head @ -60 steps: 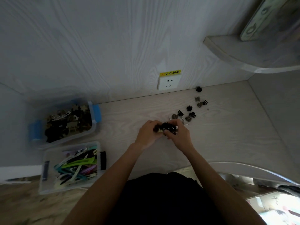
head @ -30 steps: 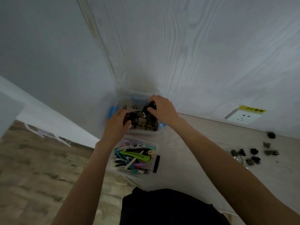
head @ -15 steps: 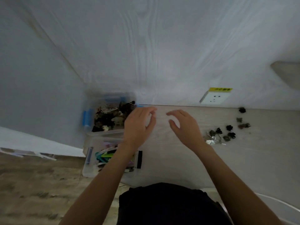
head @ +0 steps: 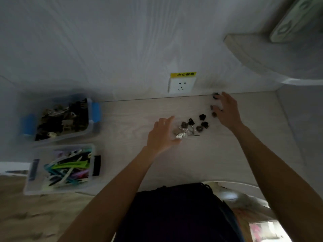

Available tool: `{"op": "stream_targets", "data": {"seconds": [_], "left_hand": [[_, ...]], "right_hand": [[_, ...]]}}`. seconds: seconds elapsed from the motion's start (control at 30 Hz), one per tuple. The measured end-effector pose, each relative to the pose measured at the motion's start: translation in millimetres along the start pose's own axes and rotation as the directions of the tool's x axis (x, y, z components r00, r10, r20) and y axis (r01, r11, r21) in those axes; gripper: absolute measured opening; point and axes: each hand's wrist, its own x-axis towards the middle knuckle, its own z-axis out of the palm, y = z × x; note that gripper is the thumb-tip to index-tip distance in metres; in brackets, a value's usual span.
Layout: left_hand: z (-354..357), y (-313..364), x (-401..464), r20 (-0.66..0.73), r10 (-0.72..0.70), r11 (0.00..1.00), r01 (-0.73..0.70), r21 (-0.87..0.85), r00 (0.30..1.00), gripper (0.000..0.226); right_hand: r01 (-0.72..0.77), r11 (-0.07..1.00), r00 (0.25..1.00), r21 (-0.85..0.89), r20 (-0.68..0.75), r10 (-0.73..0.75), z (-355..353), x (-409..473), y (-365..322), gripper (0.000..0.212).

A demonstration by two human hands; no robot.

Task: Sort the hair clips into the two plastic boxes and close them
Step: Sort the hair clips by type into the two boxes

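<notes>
Several small dark claw clips [head: 202,123] lie scattered on the pale desk, with a few silver clips [head: 182,134] at their left end. My left hand [head: 161,134] hovers with fingers extended just left of the silver clips. Spread open, my right hand [head: 227,111] reaches over the far clips near the wall; one black clip [head: 215,96] sits at its fingertips. At the left stand two lidless plastic boxes: the blue-handled box [head: 91,117] holds dark small clips, the black-handled box [head: 60,188] holds long colourful clips.
A wall socket [head: 181,84] with a yellow label is behind the clips. A curved shelf [head: 253,55] juts out at the upper right. The desk [head: 132,119] ends at a rounded front edge near my body; wooden floor shows lower left.
Both hands left the blue-handled box, having dropped the clips there, and moved right to the loose clips. The view swung back to the right.
</notes>
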Motion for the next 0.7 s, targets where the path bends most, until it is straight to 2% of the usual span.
{"op": "stream_targets", "data": {"seconds": [0.13, 0.27, 0.37, 0.47, 0.6, 0.7], "left_hand": [[13, 11, 8, -0.029, -0.013, 0.999, 0.012, -0.034, 0.999, 0.093], [24, 19, 11, -0.037, -0.001, 1.000, 0.001, 0.000, 0.999, 0.093], [29, 25, 11, -0.057, -0.014, 1.000, 0.014, 0.001, 0.998, 0.093], [32, 28, 12, -0.069, -0.001, 1.000, 0.003, 0.022, 0.998, 0.093], [32, 28, 11, -0.067, 0.028, 0.998, -0.023, 0.062, 0.997, 0.090], [27, 27, 13, -0.039, 0.047, 0.991, -0.042, 0.127, 0.998, 0.093]], "right_hand": [[-0.009, 0.998, 0.996, 0.059, 0.093, 0.003, 12, 25, 18, 0.044], [0.084, 0.986, 0.994, 0.141, 0.059, -0.093, 29, 2, 24, 0.039], [0.147, 0.946, 0.970, 0.290, 0.146, -0.196, 36, -36, 9, 0.043], [0.130, 0.910, 0.939, 0.394, 0.246, -0.241, 43, -72, -7, 0.045], [0.132, 0.884, 0.904, 0.448, 0.311, -0.293, 45, -99, -12, 0.067], [0.141, 0.939, 0.943, 0.314, 0.246, -0.224, 45, -101, -12, 0.086]]}}
